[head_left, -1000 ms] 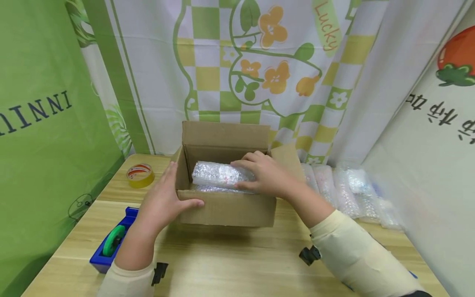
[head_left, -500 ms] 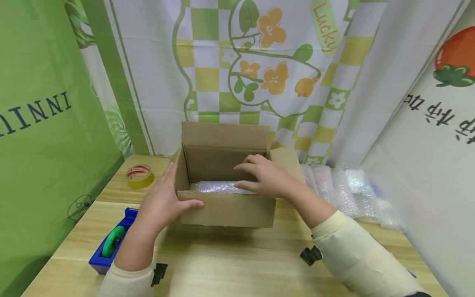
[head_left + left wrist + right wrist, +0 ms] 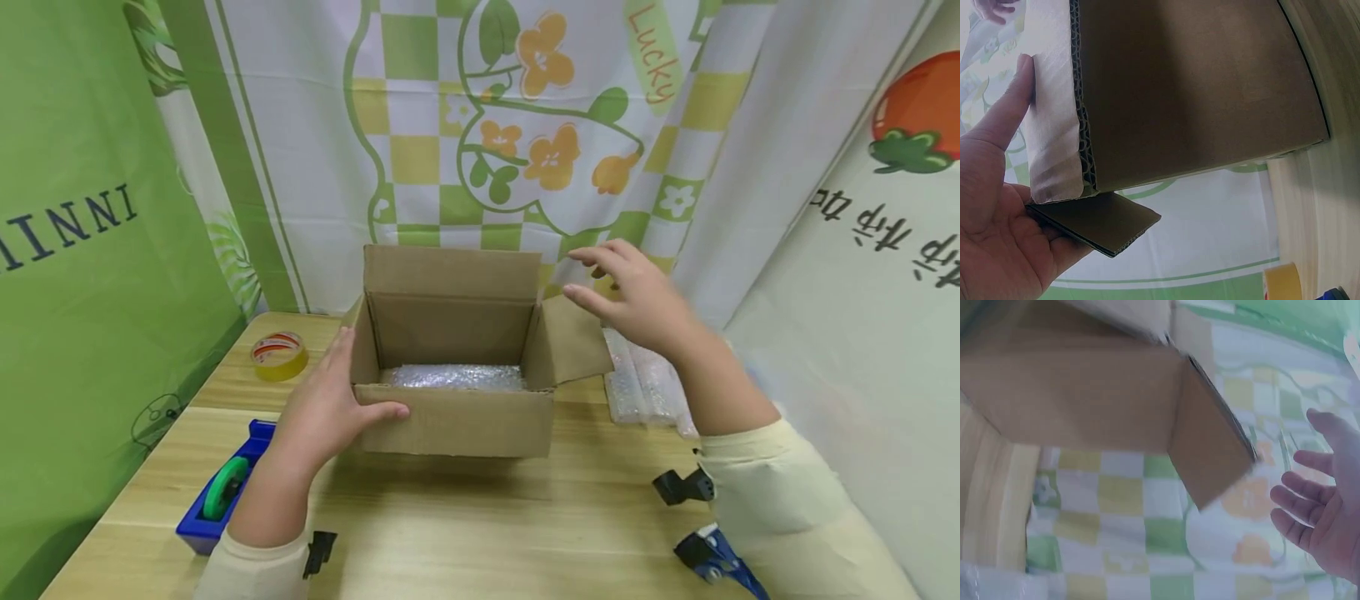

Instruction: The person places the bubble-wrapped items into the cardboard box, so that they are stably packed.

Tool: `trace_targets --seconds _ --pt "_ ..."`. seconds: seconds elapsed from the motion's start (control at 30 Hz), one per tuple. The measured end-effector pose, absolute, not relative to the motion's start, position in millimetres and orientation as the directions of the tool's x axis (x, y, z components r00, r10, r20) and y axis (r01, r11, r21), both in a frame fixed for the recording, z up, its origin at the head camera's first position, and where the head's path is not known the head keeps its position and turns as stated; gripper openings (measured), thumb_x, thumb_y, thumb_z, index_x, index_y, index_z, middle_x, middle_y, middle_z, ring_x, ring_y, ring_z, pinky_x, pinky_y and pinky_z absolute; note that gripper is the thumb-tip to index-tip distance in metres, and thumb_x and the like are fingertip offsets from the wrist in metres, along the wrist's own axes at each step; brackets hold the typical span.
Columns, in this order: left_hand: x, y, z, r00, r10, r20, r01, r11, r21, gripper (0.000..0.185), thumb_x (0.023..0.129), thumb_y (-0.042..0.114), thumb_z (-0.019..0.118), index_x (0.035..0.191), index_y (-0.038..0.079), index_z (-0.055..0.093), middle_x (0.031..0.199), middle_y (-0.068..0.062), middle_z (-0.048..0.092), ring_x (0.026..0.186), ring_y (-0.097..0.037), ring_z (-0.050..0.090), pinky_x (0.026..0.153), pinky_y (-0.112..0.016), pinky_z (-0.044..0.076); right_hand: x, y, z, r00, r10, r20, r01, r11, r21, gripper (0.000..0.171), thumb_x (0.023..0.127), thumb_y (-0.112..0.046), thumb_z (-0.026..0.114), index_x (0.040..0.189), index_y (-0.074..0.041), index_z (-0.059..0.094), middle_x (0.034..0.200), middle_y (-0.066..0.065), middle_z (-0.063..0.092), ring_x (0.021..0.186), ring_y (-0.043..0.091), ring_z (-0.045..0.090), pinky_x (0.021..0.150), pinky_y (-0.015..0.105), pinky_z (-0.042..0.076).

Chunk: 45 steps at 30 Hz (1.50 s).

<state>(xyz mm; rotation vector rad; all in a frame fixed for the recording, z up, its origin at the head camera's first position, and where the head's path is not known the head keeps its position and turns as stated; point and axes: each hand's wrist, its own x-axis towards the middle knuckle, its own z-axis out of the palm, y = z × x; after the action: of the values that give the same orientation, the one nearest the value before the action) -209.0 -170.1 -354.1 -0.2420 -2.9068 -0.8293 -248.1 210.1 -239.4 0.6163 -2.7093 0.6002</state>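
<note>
An open cardboard box (image 3: 457, 423) stands on the table with its flaps spread outward. Inside, a bubble-wrapped package (image 3: 457, 377) lies low along the bottom. My left hand (image 3: 321, 412) holds the box's near left corner, thumb along the front and fingers at the side flap (image 3: 1094, 222), as the left wrist view also shows. Raised above the right flap (image 3: 577, 337), my right hand (image 3: 637, 300) has loosely bent fingers and nothing in them. Its palm and spread fingers show in the right wrist view, apart from the box.
More bubble-wrapped packages (image 3: 637, 387) lie right of the box, partly hidden by my right forearm. At left are a yellow tape roll (image 3: 279, 358) and a blue tape dispenser (image 3: 217, 500). A blue object (image 3: 716, 560) sits near my right sleeve. A patterned curtain (image 3: 420, 158) hangs behind.
My right hand let a bubble-wrapped package down into the box, then rose out and moved right, over the right flap. The left hand stays on the box corner.
</note>
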Motion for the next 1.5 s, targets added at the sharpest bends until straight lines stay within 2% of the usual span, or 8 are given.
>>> trace_targets --seconds 0.23,0.43,0.7,0.87,1.07,1.2,1.37,1.5 --pt "-209.0 -172.6 -353.5 -0.981 0.12 0.155 0.184 0.84 0.511 0.136 0.065 0.076 0.072 0.158 0.006 0.002 0.165 -0.015 0.003 0.148 -0.044 0.017 0.116 -0.061 0.024 -247.9 249.5 -238.9 -0.919 -0.182 0.349 -0.317 0.868 -0.382 0.067 0.096 -0.054 0.052 0.148 -0.012 0.042 0.134 0.018 0.048 0.118 0.036 0.051 0.091 0.058 0.046" --pt "-209.0 -174.1 -353.8 -0.98 0.122 0.154 0.185 0.839 0.511 0.136 0.066 0.075 0.072 0.158 0.005 0.001 0.165 -0.015 0.002 0.148 -0.043 0.016 0.116 -0.061 0.023 -256.2 277.8 -264.2 -0.978 -0.087 0.192 -0.156 0.909 -0.386 0.089 0.092 -0.069 0.044 0.153 -0.005 0.03 0.141 0.026 0.044 0.122 0.045 0.051 0.093 0.063 0.044" --pt "-209.0 -174.4 -355.1 -0.979 0.123 0.161 0.189 0.839 0.51 0.136 0.065 0.076 0.072 0.158 0.006 0.001 0.165 -0.015 0.003 0.148 -0.043 0.016 0.116 -0.061 0.023 -276.6 301.5 -311.7 -0.999 -0.034 -0.027 -0.019 0.896 -0.444 0.1 0.09 -0.072 0.045 0.153 0.002 0.022 0.141 0.033 0.044 0.125 0.051 0.045 0.096 0.064 0.043" --pt "-208.6 -173.7 -356.4 -0.979 0.124 0.162 0.191 0.84 0.508 0.136 0.066 0.075 0.072 0.158 0.005 0.002 0.165 -0.015 0.003 0.148 -0.043 0.016 0.116 -0.06 0.024 -285.8 308.3 -343.2 -0.992 -0.029 -0.126 0.024 0.918 -0.397 0.101 0.091 -0.07 0.046 0.151 0.009 0.022 0.139 0.038 0.043 0.118 0.052 0.052 0.09 0.061 0.048" --pt "-208.8 -172.3 -356.3 -0.978 0.127 0.163 0.194 0.84 0.506 0.136 0.065 0.076 0.072 0.158 0.005 0.001 0.165 -0.015 0.003 0.148 -0.043 0.016 0.116 -0.061 0.023 -291.4 309.1 -369.4 -0.949 -0.03 -0.314 0.12 0.886 -0.448 0.098 0.095 -0.056 0.053 0.15 0.014 0.011 0.142 0.041 0.036 0.108 0.046 0.06 0.078 0.046 0.059" --pt "-209.4 -171.6 -356.9 -0.979 0.127 0.161 0.193 0.839 0.51 0.137 0.065 0.077 0.071 0.158 0.006 0.001 0.165 -0.014 0.002 0.148 -0.043 0.016 0.116 -0.061 0.023 -293.6 309.2 -383.0 -0.926 -0.027 -0.377 0.156 0.881 -0.446 0.098 0.096 -0.05 0.057 0.148 0.017 0.007 0.136 0.041 0.039 0.104 0.043 0.061 0.077 0.044 0.059" --pt "-210.1 -170.8 -357.5 -0.978 0.13 0.164 0.197 0.839 0.508 0.137 0.064 0.078 0.07 0.158 0.006 0.002 0.165 -0.014 0.003 0.148 -0.043 0.016 0.116 -0.061 0.023 -293.5 308.1 -394.4 -0.921 -0.006 -0.391 0.178 0.884 -0.433 0.09 0.096 -0.039 0.062 0.145 0.019 0.012 0.132 0.042 0.042 0.087 0.034 0.065 0.076 0.045 0.058" --pt "-210.2 -170.3 -357.3 -0.978 0.129 0.165 0.196 0.838 0.51 0.138 0.064 0.079 0.07 0.158 0.006 0.002 0.165 -0.014 0.003 0.148 -0.044 0.016 0.116 -0.061 0.023 -293.4 307.7 -397.9 -0.933 0.012 -0.359 0.17 0.896 -0.411 0.081 0.096 -0.032 0.063 0.141 0.02 0.021 0.13 0.042 0.044 0.07 0.029 0.064 0.069 0.041 0.058"
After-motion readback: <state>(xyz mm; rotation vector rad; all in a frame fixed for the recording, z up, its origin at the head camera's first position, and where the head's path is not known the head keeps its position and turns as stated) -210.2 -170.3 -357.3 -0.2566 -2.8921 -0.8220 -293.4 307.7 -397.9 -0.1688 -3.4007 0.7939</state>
